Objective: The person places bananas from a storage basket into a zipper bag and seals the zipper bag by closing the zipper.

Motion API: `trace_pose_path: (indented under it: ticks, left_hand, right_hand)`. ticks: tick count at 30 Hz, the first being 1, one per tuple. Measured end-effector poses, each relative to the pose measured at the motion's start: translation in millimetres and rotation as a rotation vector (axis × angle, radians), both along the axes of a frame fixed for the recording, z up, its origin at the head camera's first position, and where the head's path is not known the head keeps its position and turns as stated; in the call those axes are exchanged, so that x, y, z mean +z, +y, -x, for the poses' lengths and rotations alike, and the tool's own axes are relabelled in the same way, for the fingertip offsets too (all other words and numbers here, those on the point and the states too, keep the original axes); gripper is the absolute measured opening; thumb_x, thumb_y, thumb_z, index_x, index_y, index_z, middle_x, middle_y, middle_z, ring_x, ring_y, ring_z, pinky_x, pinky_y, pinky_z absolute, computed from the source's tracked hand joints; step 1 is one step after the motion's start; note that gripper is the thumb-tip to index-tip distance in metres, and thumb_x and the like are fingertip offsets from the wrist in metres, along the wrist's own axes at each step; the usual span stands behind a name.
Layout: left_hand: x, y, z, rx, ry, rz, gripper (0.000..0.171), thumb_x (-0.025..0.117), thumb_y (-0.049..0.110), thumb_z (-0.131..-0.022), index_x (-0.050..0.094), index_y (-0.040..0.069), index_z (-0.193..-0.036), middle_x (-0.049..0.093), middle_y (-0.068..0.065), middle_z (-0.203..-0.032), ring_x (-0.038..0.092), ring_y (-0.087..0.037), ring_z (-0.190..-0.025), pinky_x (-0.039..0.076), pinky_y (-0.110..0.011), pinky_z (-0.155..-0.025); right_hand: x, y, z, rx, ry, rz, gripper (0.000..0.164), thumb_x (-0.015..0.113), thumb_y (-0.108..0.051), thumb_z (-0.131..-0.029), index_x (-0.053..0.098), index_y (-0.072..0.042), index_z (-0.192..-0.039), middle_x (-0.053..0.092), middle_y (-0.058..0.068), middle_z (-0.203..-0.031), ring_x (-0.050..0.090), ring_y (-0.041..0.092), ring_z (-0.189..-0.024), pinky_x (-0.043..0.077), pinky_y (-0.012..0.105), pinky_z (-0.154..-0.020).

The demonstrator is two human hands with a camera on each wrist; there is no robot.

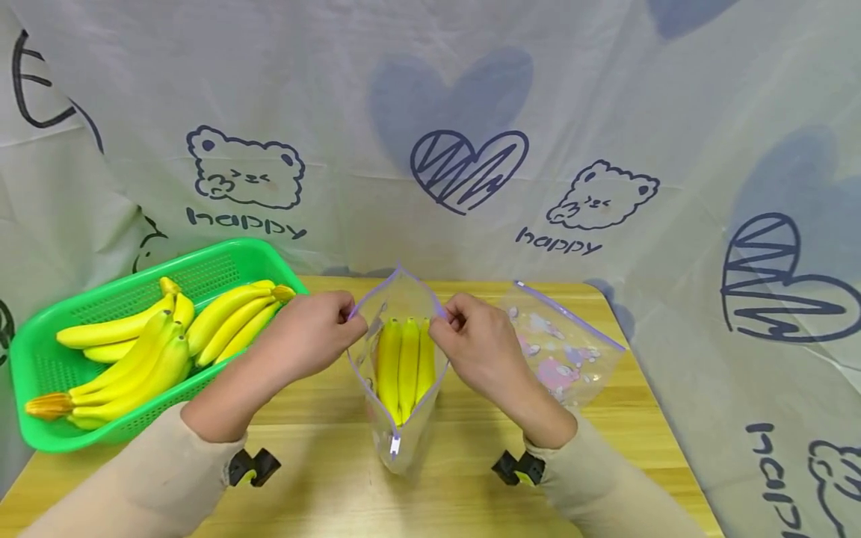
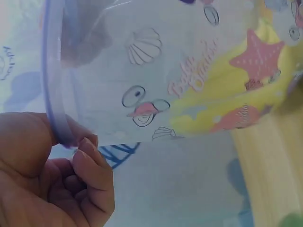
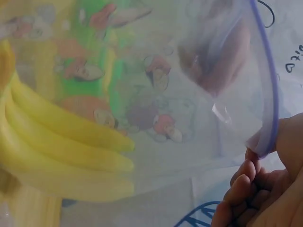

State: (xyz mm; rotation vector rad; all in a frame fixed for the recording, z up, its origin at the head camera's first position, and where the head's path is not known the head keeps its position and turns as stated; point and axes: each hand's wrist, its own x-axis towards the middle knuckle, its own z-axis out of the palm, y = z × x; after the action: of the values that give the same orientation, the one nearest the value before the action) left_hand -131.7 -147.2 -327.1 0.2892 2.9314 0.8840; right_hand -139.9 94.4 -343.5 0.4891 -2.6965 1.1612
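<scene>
A clear zip bag (image 1: 412, 448) with a purple rim and printed sea figures stands on the table, its mouth spread wide. Inside it sits a bunch of bananas (image 1: 407, 366), tips upward in the head view. My left hand (image 1: 316, 336) pinches the bag's rim on the left side. On the opposite side, my right hand (image 1: 480, 344) pinches the rim between thumb and fingers. The left wrist view shows the printed bag wall (image 2: 147, 94) beside the pinching fingers; through the bag wall in the right wrist view the bananas (image 3: 71, 146) show yellow.
At the left stands a green basket (image 1: 40, 329) holding several bananas (image 1: 134, 366). A second zip bag (image 1: 572, 351) lies flat on the wooden table (image 1: 323, 478), right of my right hand. Behind the table hangs a printed cloth (image 1: 350, 90).
</scene>
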Motion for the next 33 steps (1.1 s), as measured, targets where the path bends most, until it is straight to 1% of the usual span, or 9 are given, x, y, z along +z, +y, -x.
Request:
trace_pose_path:
  ticks: [4,7,10,13,17,22,25,29,33]
  left_hand:
    - [13.9,-2,-3.5,0.024,0.039,0.026,0.022,0.050,0.021,-0.098,0.053,0.013,-0.078,0.042,0.001,-0.062,0.037,-0.016,-0.053,0.031,-0.031,-0.051]
    - [19.7,-3,-2.5,0.050,0.077,0.064,0.021,0.050,0.018,-0.095,0.047,0.014,-0.075,0.038,0.002,-0.061,0.034,-0.016,-0.053,0.028,-0.031,-0.051]
    - [20.9,-5,0.4,0.063,0.108,0.151,0.024,0.052,0.015,-0.093,0.044,0.015,-0.070,0.035,0.002,-0.059,0.033,-0.016,-0.052,0.028,-0.031,-0.050]
    - [18.1,-7,3.9,0.095,0.148,0.270,0.025,0.056,0.011,-0.092,0.047,0.013,-0.070,0.039,0.000,-0.059,0.041,-0.021,-0.052,0.033,-0.033,-0.046]
    - [10.8,-9,8.0,0.146,0.210,0.376,0.022,0.056,0.005,-0.091,0.051,0.010,-0.070,0.046,-0.005,-0.061,0.051,-0.028,-0.054,0.041,-0.041,-0.043]
    - [5.3,-7,8.4,0.145,0.307,0.375,0.029,0.058,0.007,-0.092,0.049,0.011,-0.065,0.047,-0.007,-0.063,0.051,-0.029,-0.054,0.042,-0.043,-0.045]
    - [4.5,-2,7.8,0.126,0.357,0.363,0.029,0.060,0.009,-0.093,0.051,0.012,-0.066,0.051,-0.007,-0.066,0.052,-0.031,-0.060,0.041,-0.044,-0.052]
    - [3.7,3,7.8,0.124,0.355,0.364,0.021,0.063,0.013,-0.094,0.061,0.009,-0.074,0.061,-0.010,-0.076,0.057,-0.036,-0.074,0.044,-0.050,-0.063]
    - [-3.6,6,12.0,0.136,0.334,0.408,0.016,0.065,0.014,-0.093,0.064,0.006,-0.080,0.063,-0.014,-0.083,0.058,-0.039,-0.084,0.047,-0.058,-0.074]
  right_hand:
    - [7.6,2,0.3,-0.005,0.031,-0.010,0.014,0.061,-0.014,-0.090,0.058,-0.013,-0.076,0.052,-0.001,-0.066,0.047,0.014,-0.057,0.040,0.030,-0.057]
    - [13.3,3,3.2,-0.015,0.093,-0.088,0.013,0.061,-0.014,-0.089,0.059,-0.012,-0.076,0.054,0.000,-0.067,0.049,0.016,-0.060,0.041,0.030,-0.058]
    - [18.6,6,8.2,-0.055,0.187,-0.226,0.015,0.063,-0.012,-0.087,0.059,-0.012,-0.072,0.055,0.001,-0.066,0.052,0.020,-0.061,0.044,0.034,-0.059]
    - [22.3,7,13.2,-0.104,0.265,-0.363,0.020,0.064,-0.010,-0.085,0.057,-0.013,-0.067,0.054,0.001,-0.063,0.052,0.022,-0.059,0.047,0.040,-0.060]
    - [21.3,3,19.6,-0.094,0.287,-0.450,0.021,0.063,-0.011,-0.084,0.054,-0.015,-0.065,0.052,0.000,-0.062,0.053,0.023,-0.060,0.048,0.044,-0.064]
    - [20.2,-3,23.2,-0.038,0.259,-0.456,0.020,0.060,-0.012,-0.083,0.053,-0.015,-0.065,0.050,-0.001,-0.061,0.050,0.020,-0.058,0.047,0.041,-0.062]
    - [25.6,-2,21.0,-0.050,0.243,-0.444,0.021,0.060,-0.011,-0.082,0.050,-0.016,-0.064,0.047,-0.002,-0.058,0.046,0.019,-0.055,0.045,0.041,-0.063]
    - [35.6,0,17.8,-0.072,0.232,-0.438,0.022,0.060,-0.010,-0.081,0.049,-0.016,-0.062,0.045,-0.002,-0.057,0.045,0.020,-0.056,0.041,0.042,-0.065]
    - [33.8,-3,23.6,-0.086,0.271,-0.510,0.024,0.059,-0.010,-0.079,0.046,-0.017,-0.060,0.042,-0.001,-0.058,0.045,0.023,-0.058,0.036,0.041,-0.062]
